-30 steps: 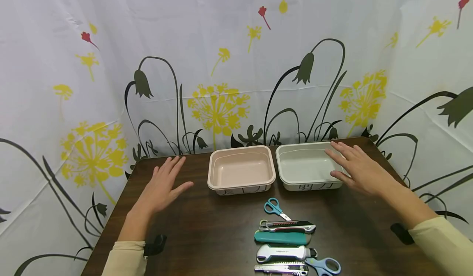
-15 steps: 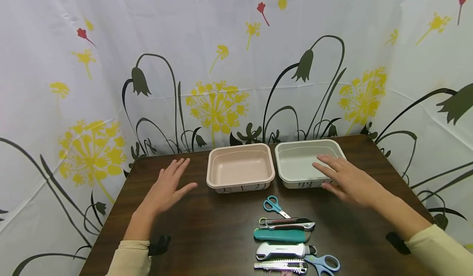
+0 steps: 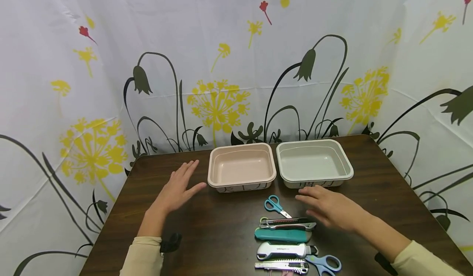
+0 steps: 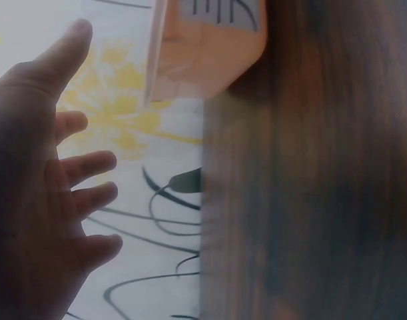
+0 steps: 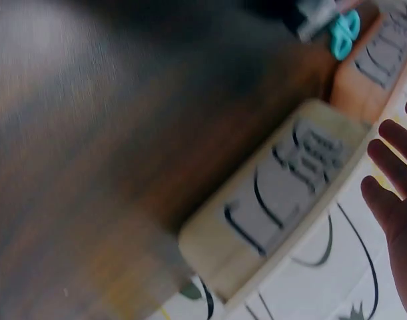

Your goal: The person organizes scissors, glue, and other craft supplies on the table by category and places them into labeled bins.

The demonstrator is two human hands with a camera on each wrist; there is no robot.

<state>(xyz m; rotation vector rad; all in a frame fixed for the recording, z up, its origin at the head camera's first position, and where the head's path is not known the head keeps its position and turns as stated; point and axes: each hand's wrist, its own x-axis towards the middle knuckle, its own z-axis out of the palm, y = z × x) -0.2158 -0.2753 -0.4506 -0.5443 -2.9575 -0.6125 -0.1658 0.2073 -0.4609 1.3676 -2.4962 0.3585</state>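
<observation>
My left hand (image 3: 173,194) hovers over the table's left side, fingers straight and thumb spread, holding nothing, left of the pink-beige tray (image 3: 242,168). My right hand (image 3: 330,206), also with nothing in it, is above the table in front of the pale grey-green tray (image 3: 314,161). Just left of its fingertips lie small teal-handled scissors (image 3: 274,204). Below those, in a column, are a black-and-silver box cutter (image 3: 287,224), a teal-handled cutter (image 3: 282,235), a white box cutter (image 3: 282,250), a metal snap-off knife (image 3: 281,265) and blue-handled scissors (image 3: 323,263).
Both trays stand side by side near the back edge of the dark wooden table (image 3: 207,235), with lettered labels on their fronts. A white flower-printed curtain (image 3: 221,21) hangs behind and beside the table. At the bottom edge, something pinkish is partly cut off.
My right hand has come down and to the left, from over the grey-green tray to in front of it. My left hand has drifted a little to the right. The tools lie unmoved.
</observation>
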